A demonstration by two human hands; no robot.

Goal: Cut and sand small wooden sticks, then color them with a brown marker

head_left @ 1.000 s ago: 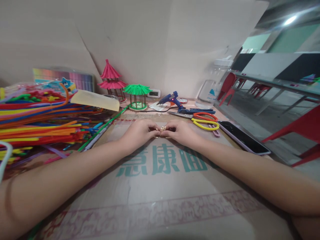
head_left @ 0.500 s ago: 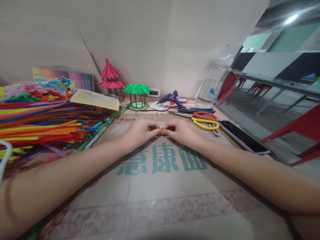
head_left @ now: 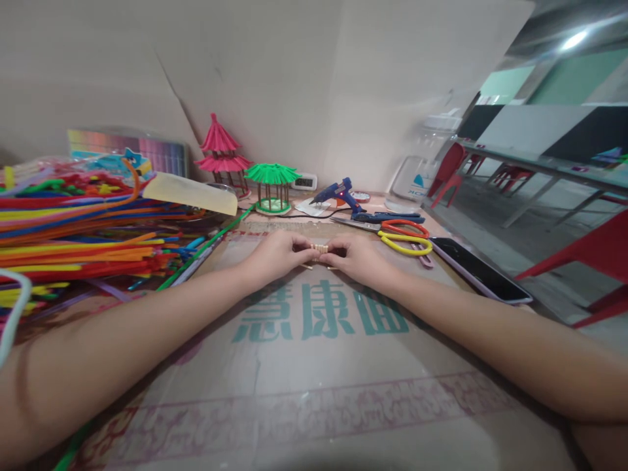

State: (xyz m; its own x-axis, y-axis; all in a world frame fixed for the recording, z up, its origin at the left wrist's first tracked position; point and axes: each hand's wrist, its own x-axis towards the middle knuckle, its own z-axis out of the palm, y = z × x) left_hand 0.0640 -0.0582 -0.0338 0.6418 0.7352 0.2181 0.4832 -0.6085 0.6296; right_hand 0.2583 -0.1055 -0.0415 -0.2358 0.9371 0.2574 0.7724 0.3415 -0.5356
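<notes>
Between my two hands sits a small row of short pale wooden sticks (head_left: 320, 248), pressed side by side. My left hand (head_left: 279, 255) pinches its left end with thumb and forefinger. At the right end my right hand (head_left: 360, 258) closes in the same pinch. Stick ends poke out just below the fingertips; the rest of the piece is hidden by my fingers. Both hands rest low over a cardboard sheet (head_left: 314, 366) printed with green characters.
Colourful pipe cleaners (head_left: 83, 255) pile up on the left. Behind my hands stand a green-roofed model pavilion (head_left: 273, 190), a pink-roofed one (head_left: 223, 154) and a blue glue gun (head_left: 338, 193). Scissors (head_left: 405, 239), a phone (head_left: 478, 268) and a clear bottle (head_left: 417, 163) are on the right.
The view has shifted slightly. Both hands keep their pinch on the row of sticks, with a little more of the sticks showing between the fingers.
</notes>
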